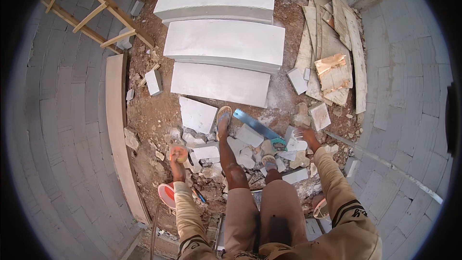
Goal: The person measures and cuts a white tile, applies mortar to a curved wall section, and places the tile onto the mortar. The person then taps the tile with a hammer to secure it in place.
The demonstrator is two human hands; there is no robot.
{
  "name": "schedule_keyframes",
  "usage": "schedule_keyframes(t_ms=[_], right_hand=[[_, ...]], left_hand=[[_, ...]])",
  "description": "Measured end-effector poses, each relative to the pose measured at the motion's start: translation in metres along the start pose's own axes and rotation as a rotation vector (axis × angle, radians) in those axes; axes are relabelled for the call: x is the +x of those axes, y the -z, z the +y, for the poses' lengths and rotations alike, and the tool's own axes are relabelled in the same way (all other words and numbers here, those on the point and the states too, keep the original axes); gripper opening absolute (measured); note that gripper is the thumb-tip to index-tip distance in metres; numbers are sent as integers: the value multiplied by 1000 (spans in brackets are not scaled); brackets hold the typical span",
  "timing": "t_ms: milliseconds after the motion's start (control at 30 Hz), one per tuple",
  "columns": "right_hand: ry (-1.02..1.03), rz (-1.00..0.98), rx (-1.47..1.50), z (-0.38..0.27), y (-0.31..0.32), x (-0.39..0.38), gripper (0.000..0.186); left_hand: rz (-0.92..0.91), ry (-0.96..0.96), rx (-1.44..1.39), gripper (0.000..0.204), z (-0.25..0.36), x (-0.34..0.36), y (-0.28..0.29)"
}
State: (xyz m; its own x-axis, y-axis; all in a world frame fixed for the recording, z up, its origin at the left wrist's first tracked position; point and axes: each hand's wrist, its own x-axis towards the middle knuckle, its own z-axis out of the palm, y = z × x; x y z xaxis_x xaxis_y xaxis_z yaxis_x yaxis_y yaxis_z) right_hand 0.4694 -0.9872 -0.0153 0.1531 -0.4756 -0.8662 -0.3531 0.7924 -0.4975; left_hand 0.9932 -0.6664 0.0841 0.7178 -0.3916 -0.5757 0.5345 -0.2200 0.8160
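Note:
My left hand (178,169) is closed around a small round orange-yellow thing (179,152), too blurred to name. It is held above the rubble on the left. My right hand (308,137) has its fingers stretched out at the edge of a white block piece (291,140); whether it presses on the block I cannot tell. Between my hands lies a handsaw (257,125) with a blue blade and a teal handle, slanting down to the right over broken block pieces. A larger white block offcut (198,114) lies beside my sandalled foot.
Three long rows of white blocks (224,45) stand ahead. Wooden boards (332,53) are piled at far right; a wooden ladder (98,9) leans at far left. A red-and-white bucket (166,195) is near my left forearm. A long pole (390,166) slants along the right wall.

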Motion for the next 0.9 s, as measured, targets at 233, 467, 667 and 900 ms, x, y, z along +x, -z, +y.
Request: schedule_keyframes(t_ms=[233,467,667,900], right_hand=[[37,203,232,-58,-142,259,48],[29,237,618,-81,-182,310,49],[81,258,651,-73,-186,230,48],[-72,470,575,-125,-154,29,47]], left_hand=[[-362,-66,371,46,40,385,-79],[-443,125,280,49,23,494,-107],[-285,179,301,53,23,453,-83],[-205,182,292,74,125,277,-53]])
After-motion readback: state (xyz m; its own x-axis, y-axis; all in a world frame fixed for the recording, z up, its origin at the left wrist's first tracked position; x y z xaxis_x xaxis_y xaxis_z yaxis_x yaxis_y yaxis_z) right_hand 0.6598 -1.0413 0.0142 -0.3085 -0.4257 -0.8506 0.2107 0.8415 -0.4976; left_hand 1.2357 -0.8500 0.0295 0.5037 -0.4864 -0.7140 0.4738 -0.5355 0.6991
